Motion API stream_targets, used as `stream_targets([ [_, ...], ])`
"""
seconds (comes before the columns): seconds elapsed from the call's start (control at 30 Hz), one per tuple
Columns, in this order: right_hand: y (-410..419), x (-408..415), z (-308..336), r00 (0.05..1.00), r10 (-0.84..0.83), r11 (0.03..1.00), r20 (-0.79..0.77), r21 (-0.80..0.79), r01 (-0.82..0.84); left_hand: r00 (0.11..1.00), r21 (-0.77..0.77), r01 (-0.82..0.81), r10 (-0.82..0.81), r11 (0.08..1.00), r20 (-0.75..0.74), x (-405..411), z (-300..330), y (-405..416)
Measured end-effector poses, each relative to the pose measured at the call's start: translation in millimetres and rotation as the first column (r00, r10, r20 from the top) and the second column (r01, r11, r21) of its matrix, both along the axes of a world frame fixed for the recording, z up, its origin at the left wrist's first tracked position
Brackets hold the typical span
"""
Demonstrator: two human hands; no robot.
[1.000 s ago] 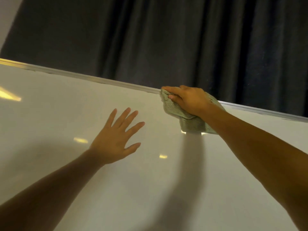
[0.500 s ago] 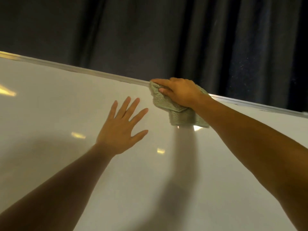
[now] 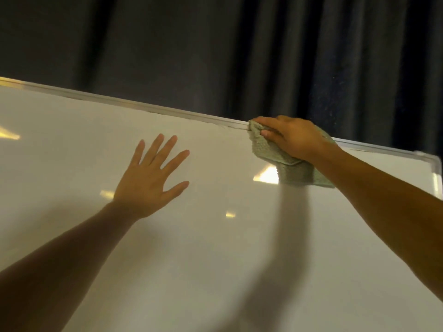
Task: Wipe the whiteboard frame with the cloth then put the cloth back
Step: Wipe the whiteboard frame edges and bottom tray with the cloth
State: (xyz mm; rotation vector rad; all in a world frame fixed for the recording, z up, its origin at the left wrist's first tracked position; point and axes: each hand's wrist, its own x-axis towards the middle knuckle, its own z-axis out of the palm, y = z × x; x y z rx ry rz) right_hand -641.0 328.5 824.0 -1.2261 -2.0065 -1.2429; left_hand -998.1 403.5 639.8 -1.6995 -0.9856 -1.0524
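Note:
The whiteboard's metal frame (image 3: 148, 107) runs along the top edge, slanting down to the right, and its rounded right corner (image 3: 435, 161) shows at the far right. My right hand (image 3: 292, 137) presses a grey-green cloth (image 3: 294, 173) onto the top rail, fingers over the rail and thumb on the board side. The cloth's loose end hangs below my wrist against the white surface. My left hand (image 3: 151, 180) lies flat on the whiteboard surface (image 3: 191, 259) with fingers spread, holding nothing.
Dark pleated curtains (image 3: 215, 49) hang behind the board. Ceiling lights glare off the board near the cloth (image 3: 266, 174) and at the far left. My arms' shadows fall on the lower board.
My right hand with the cloth sits further right along the top rail than before. The board's right corner has come into view. The left hand stays flat on the board.

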Motion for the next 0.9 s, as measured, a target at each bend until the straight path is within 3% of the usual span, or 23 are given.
stream_targets([
  [0.13, -0.4, 14.0, 1.5, 1.0, 0.017, 1.0, 0.005, 0.001, -0.017, 1.0, 0.039, -0.007, 0.007, 0.999, -0.002, 42.6, 5.4, -11.7],
  [0.3, -6.4, 23.2, 7.0, 0.997, 0.023, 0.999, 0.079, -0.033, -0.021, 0.985, 0.092, 0.129, -0.139, 0.987, 0.106, 202.3, 18.2, -44.9],
  [0.4, -10.3, 29.9, 8.9, 0.994, 0.029, 1.0, 0.101, 0.002, -0.03, 0.984, 0.074, 0.102, -0.112, 0.992, 0.141, 253.1, 4.9, -43.6],
  [0.53, -14.3, 51.5, 10.4, 0.995, 0.006, 1.0, 0.096, -0.026, -0.003, 0.997, 0.122, 0.055, -0.062, 0.991, 0.052, 269.1, -0.4, -32.6],
  [0.77, -31.1, 114.6, 9.8, 0.998, -0.036, 0.997, 0.043, -0.073, 0.039, 0.995, 0.114, 0.035, -0.045, 0.993, 0.085, 248.0, -2.4, -28.8],
  [0.9, -44.6, 164.6, 4.3, 0.997, -0.083, 0.996, 0.004, -0.013, 0.083, 0.996, 0.11, 0.04, -0.049, 0.993, 0.079, 237.9, -2.8, -28.4],
])
